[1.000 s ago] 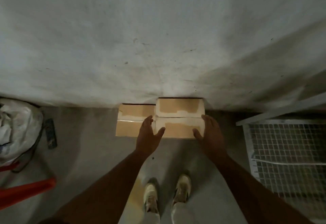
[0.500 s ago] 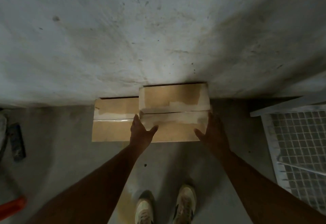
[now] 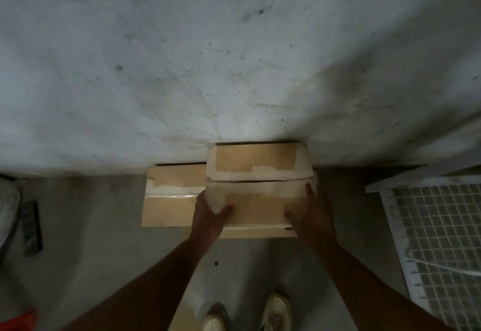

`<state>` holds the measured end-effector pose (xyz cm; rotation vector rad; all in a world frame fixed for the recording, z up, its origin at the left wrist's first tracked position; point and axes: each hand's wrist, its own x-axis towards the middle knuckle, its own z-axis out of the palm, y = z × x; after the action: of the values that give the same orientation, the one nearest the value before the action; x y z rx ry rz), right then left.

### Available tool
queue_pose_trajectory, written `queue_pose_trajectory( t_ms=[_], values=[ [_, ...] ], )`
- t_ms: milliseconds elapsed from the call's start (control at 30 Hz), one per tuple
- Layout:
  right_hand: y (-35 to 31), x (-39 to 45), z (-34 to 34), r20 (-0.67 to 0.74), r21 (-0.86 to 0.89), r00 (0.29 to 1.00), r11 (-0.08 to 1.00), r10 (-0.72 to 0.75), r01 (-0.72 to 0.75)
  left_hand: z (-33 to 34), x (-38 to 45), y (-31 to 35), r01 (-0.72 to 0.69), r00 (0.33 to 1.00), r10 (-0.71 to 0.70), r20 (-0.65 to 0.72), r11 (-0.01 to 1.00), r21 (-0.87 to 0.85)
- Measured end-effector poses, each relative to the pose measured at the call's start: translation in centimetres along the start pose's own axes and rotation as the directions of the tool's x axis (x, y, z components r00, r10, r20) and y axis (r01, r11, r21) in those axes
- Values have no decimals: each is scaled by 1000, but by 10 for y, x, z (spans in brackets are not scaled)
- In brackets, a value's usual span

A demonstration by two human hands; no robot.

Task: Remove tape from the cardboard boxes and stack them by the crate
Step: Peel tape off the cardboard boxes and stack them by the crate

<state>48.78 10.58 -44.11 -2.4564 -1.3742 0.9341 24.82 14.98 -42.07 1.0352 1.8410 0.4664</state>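
Note:
Two brown cardboard boxes stand against the grey wall on the concrete floor. The right box (image 3: 257, 166) is taller and nearer, its two top flaps showing pale strips where the surface is torn. My left hand (image 3: 208, 216) grips its near left corner, thumb on the top flap. My right hand (image 3: 311, 213) grips the near right corner, thumb on top and fingers down the side. The left box (image 3: 171, 197) is lower, with a glossy tape strip across its seam. The white wire crate (image 3: 440, 229) stands at the right.
A dark flat tool (image 3: 31, 229) lies on the floor at the left beside a pale bag (image 3: 6, 210). An orange object (image 3: 18, 321) shows at the bottom left. My two shoes (image 3: 247, 315) stand just behind the boxes.
Both hands have closed in from beside the right box onto its near corners, thumbs now over the top flap. The view has moved closer to the boxes.

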Motion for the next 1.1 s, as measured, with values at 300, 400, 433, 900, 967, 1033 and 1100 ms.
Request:
queue_pose_trajectory(
  t_ms=[300, 400, 433, 900, 967, 1033, 1100],
  values=[
    [-67, -96, -133, -263, 30, 957, 991, -120, 132, -87, -101, 116, -238, 966, 233, -111, 970, -41],
    [-95, -132, -184, -362, 49, 921, 984, -143, 172, -119, -139, 159, -340, 933, 330, -141, 939, -54],
    [-104, -146, -202, -385, 73, 912, 981, -139, 181, -129, -153, 173, -378, 918, 368, -145, 925, -46],
    [-126, -401, -356, -734, 154, 677, 954, -64, 256, -235, -378, 265, -768, 639, 768, -35, 636, -71],
    [-114, -439, -366, -778, 135, 625, 956, -60, 261, -238, -408, 265, -796, 604, 797, 4, 603, -60],
    [-101, -475, -374, -812, 144, 583, 960, -26, 242, -236, -436, 263, -807, 586, 809, 42, 588, -53],
    [-86, -510, -381, -832, 161, 553, 973, 44, 165, -228, -463, 261, -810, 577, 812, 83, 582, -62]
  ],
)
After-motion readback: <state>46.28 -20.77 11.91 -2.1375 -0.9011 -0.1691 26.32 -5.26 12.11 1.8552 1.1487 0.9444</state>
